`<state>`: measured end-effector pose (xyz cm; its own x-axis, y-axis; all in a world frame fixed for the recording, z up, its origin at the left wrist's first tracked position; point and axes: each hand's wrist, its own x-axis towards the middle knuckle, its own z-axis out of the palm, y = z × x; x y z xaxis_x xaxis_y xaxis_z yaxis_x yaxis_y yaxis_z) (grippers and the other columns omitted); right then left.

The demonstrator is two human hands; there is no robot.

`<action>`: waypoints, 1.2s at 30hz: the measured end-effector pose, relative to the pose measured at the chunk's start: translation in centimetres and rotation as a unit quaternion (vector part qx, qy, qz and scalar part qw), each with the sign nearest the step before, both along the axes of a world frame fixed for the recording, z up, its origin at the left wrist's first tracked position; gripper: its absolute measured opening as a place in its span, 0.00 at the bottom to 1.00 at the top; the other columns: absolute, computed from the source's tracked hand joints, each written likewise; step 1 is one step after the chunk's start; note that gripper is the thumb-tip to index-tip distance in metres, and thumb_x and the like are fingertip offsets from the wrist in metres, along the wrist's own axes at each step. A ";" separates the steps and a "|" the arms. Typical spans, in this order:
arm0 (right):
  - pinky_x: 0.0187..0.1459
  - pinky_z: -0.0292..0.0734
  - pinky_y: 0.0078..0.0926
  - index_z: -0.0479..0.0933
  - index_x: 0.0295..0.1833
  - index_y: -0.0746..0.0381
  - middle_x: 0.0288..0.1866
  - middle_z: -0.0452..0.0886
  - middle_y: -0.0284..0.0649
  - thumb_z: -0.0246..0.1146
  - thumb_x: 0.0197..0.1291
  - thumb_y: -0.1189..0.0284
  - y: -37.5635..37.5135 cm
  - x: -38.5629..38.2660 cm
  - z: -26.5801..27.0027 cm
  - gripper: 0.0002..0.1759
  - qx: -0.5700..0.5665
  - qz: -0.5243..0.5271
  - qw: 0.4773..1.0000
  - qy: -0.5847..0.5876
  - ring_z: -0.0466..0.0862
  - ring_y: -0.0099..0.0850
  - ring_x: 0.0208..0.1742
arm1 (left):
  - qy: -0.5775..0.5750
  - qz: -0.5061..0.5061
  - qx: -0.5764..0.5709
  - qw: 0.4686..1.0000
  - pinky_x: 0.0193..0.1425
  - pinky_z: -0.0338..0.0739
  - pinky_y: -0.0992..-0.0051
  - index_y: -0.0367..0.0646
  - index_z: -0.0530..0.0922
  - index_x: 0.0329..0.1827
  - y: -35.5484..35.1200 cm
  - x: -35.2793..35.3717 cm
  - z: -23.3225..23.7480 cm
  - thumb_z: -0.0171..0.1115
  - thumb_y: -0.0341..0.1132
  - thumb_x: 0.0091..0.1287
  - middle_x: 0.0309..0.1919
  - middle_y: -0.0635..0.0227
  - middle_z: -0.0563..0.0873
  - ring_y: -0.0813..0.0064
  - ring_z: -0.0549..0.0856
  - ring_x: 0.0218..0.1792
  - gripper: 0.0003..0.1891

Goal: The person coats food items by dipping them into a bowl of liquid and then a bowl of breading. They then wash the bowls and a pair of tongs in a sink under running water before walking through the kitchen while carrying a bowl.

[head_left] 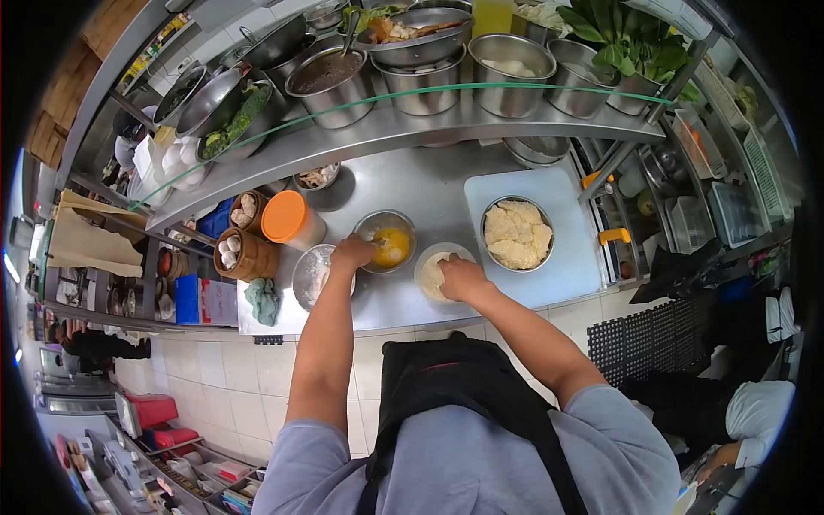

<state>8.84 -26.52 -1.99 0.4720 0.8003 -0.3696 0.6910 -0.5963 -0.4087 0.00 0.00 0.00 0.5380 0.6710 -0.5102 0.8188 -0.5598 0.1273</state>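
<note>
My left hand [354, 251] reaches over the near-left rim of a metal bowl of beaten egg [393, 245], its fingers drawn together at the yolk-yellow liquid. Whatever they hold is too small to make out. Fingers bent down and pressed together, my right hand [462, 278] dips into a bowl of pale crumbs [432, 273]; its fingertips are hidden. Left of the egg, partly under my left forearm, is a metal bowl of white flour [311, 276] with pinkish pieces in it. On the right, a round metal pan holds crumb-coated pieces [518, 233].
The pan stands on a white cutting board [571, 202]. To the left are an orange-lidded tub [288, 216], bamboo steamers [247, 259] and a green cloth [262, 302]. A steel shelf [395, 129] with metal pots spans the back. Another person [760, 412] is at lower right.
</note>
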 end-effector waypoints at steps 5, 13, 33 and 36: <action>0.58 0.77 0.43 0.76 0.60 0.63 0.60 0.75 0.55 0.63 0.52 0.71 0.2 -0.6 0.2 0.26 0.023 -0.008 1.000 0.006 0.80 0.50 0.59 | -0.050 -0.001 -0.127 0.991 0.61 0.77 0.63 0.36 0.86 0.47 2.9 -2.0 0.7 0.64 0.58 0.60 0.54 0.47 0.85 0.55 0.84 0.57 0.30; 0.56 0.80 0.43 0.77 0.60 0.63 0.63 0.72 0.54 0.61 0.54 0.76 0.2 -0.9 -0.6 0.24 0.051 0.010 0.996 -0.066 0.80 0.51 0.58 | -0.208 -0.042 -0.020 0.977 0.45 0.78 0.58 0.40 0.86 0.34 0.3 -5.0 6.7 0.62 0.51 0.65 0.32 0.50 0.86 0.50 0.85 0.39 0.20; 0.54 0.81 0.42 0.75 0.63 0.58 0.60 0.74 0.54 0.59 0.60 0.73 2.0 -0.6 -4.2 0.24 -0.008 0.030 0.997 -0.065 0.83 0.47 0.56 | -0.301 -0.025 0.061 0.951 0.39 0.75 0.56 0.37 0.83 0.30 -4.1 -7.2 14.5 0.63 0.44 0.66 0.27 0.48 0.83 0.45 0.82 0.33 0.17; 0.56 0.80 0.42 0.75 0.64 0.58 0.63 0.73 0.56 0.61 0.56 0.74 1.4 -0.5 -0.3 0.26 -0.007 0.026 0.999 -0.039 0.82 0.49 0.58 | -0.307 -0.034 0.063 0.949 0.38 0.74 0.55 0.37 0.83 0.29 -4.0 -7.3 14.6 0.63 0.44 0.66 0.28 0.48 0.83 0.44 0.82 0.33 0.17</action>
<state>8.34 -25.12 -2.33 0.4581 0.8199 -0.3434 0.7509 -0.5637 -0.3441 -7.35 -3.97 14.55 0.7517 0.6595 -0.0048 0.5741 -0.6507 0.4970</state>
